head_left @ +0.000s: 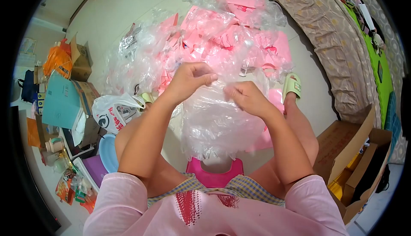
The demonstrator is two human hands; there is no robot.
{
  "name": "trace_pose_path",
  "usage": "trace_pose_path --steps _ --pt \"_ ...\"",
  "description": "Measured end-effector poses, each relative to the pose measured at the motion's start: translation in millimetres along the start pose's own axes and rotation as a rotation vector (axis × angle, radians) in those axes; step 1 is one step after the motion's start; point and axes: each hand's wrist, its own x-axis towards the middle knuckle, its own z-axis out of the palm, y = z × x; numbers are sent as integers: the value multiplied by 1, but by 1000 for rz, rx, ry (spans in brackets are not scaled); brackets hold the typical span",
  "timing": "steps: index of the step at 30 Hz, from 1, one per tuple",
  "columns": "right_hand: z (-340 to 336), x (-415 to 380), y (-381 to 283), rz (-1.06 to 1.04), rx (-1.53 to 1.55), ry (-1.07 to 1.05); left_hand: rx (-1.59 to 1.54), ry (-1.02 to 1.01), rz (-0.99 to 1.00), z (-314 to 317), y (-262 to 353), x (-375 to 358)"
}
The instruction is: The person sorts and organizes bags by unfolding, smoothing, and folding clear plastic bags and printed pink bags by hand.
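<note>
A clear plastic bag (220,124) hangs crumpled between my knees, its lower part reaching the pink plastic stool (199,172). My left hand (191,81) is closed, thumb against fingers, pinching the bag's upper edge. Just to its right and slightly lower, my right hand (248,98) is also closed on the bag, its fingertips partly blurred. Beyond both hands a wide heap of pink packets (244,11) in clear plastic wrapping (132,50) covers the floor. What the held bag contains, if anything, cannot be made out.
To the left are a white printed carrier bag (113,112), a teal box (62,101), a light blue basin (109,152) and an orange bag (58,60). A bed with a patterned cover (323,43) and an open cardboard box (351,163) flank my right side.
</note>
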Motion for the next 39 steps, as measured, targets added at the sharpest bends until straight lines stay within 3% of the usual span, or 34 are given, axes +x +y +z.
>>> trace_pose_path --steps 11,13,17,19,20,21,22,23,24,25,26,27,29,31,33,34,35,37,38,39 --pt "1 1 3 93 -34 -149 -31 97 35 6 1 1" --pt "0 2 3 130 13 -151 -99 234 53 4 -5 2" --pt "-2 1 12 -42 -108 -167 -116 250 4 -2 -4 3" --pt "0 2 15 -118 -158 -140 -54 342 155 2 -5 4" --pt "0 4 16 -54 -88 3 -56 341 155 4 -4 6" --pt "0 6 17 11 -19 149 328 629 471 7 -1 11" --pt "0 8 20 13 -22 155 720 905 787 9 3 14" --pt "-2 10 23 57 141 327 714 902 794 12 6 10" --pt "-5 12 24 99 305 497 575 746 696 15 8 0" --pt "-8 12 21 97 301 503 438 591 598 16 10 -9" --pt "-11 11 16 122 451 537 322 273 360 13 11 -14" --pt "-12 11 13 147 602 568 321 272 362 15 11 -16" --pt "-13 10 16 129 659 545 412 178 171 21 8 -16" --pt "-13 10 18 113 720 519 443 295 151 18 0 -9" --pt "-14 9 17 74 786 470 722 714 574 11 -10 1" --pt "-13 8 15 73 787 467 743 710 427 6 -13 0" --pt "-12 8 10 34 860 484 744 713 427 3 -18 2" --pt "-14 9 10 -10 932 499 51 534 -227 -1 -22 6" --pt "-16 9 18 -20 920 457 51 535 -226 -1 -24 6" --pt "-18 9 22 -28 907 415 -76 373 -285 2 -20 4"
